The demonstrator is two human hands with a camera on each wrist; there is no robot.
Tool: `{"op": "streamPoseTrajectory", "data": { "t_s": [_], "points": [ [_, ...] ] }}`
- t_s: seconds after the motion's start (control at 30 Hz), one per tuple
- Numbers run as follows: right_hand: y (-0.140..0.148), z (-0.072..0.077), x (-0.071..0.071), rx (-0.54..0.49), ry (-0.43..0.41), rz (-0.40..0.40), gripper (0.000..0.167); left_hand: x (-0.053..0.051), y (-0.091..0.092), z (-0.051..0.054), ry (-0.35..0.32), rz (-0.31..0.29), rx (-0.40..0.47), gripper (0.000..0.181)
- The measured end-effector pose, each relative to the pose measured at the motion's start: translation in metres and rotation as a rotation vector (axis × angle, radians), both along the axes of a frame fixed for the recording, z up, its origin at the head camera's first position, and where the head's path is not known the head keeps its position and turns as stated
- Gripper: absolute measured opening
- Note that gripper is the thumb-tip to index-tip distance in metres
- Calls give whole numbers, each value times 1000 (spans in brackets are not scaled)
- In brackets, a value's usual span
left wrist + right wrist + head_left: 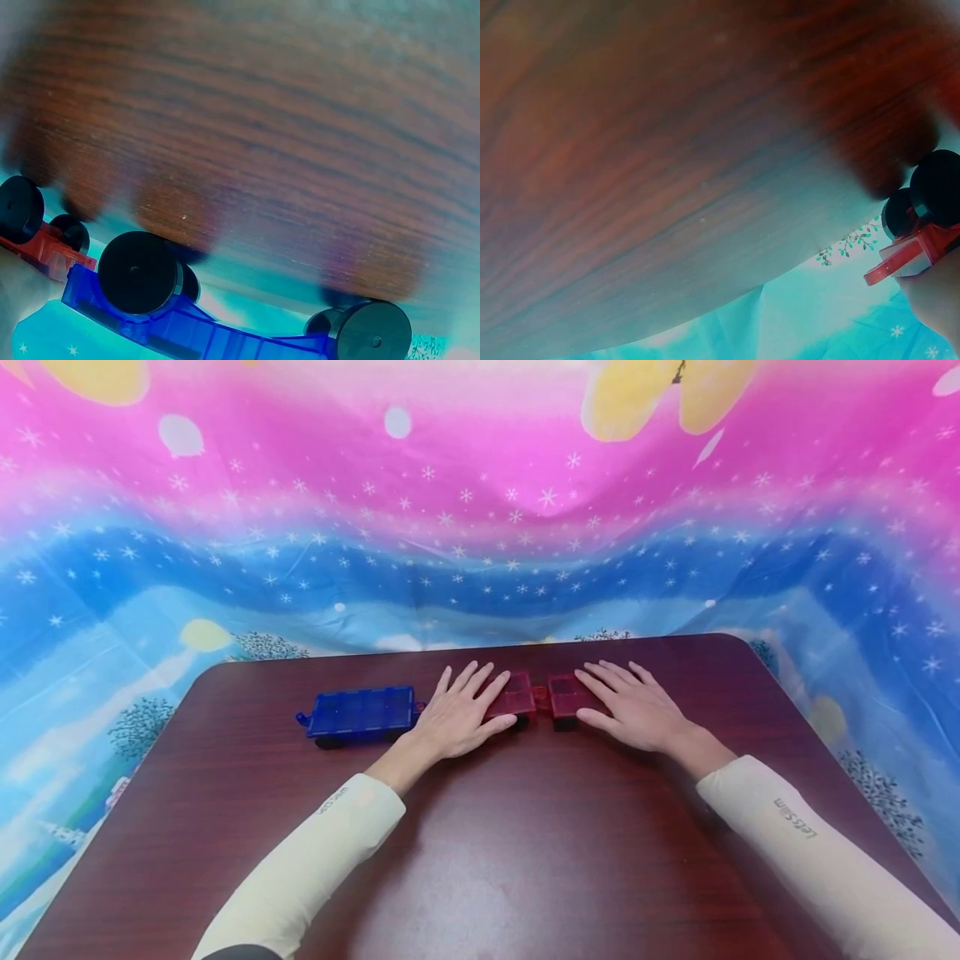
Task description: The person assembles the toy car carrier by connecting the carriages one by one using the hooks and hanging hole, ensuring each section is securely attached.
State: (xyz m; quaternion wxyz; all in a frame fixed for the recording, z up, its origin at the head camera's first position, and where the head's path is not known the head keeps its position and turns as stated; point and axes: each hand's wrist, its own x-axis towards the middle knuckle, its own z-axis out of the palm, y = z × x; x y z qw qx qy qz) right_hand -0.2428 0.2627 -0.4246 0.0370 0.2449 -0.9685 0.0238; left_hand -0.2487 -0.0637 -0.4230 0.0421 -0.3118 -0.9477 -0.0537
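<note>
Three toy car bases with black wheels stand in a row on the table in the head view. My left hand point(459, 714), fingers straight and spread, rests on a translucent red car base point(519, 696) and covers much of it. On the other red car base point(564, 697) lies my right hand point(637, 708), its fingers likewise extended. A small red hitch point(540, 697) is between the two red bases. Left of my left hand sits a translucent blue car base point(362, 713) with a hook at its far-left end. The left wrist view shows the blue base's wheels point(139, 271) close up.
The dark wood-grain table point(495, 860) has rounded back corners. Behind and around it hangs a pink and blue patterned cloth point(450, 527). In the right wrist view, a red coupling piece point(900, 259) shows beside black wheels.
</note>
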Motion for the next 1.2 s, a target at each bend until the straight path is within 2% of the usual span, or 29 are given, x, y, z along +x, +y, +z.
{"op": "streamPoseTrajectory", "data": {
  "t_s": [0.47, 0.83, 1.07, 1.2],
  "points": [
    [5, -1, 1, -17, -11, -6, 81, 1, 0, 1, -7, -1, -2, 78],
    [6, 2, 3, -31, -25, -6, 81, 0, 0, 0, -16, -1, -36, 79],
    [8, 3, 3, -26, -25, -6, 81, -1, -1, 1, 17, -14, -48, 78],
    [7, 5, 3, -27, -35, -4, 80, -2, -1, 1, 13, -21, -47, 78]
  ]
}}
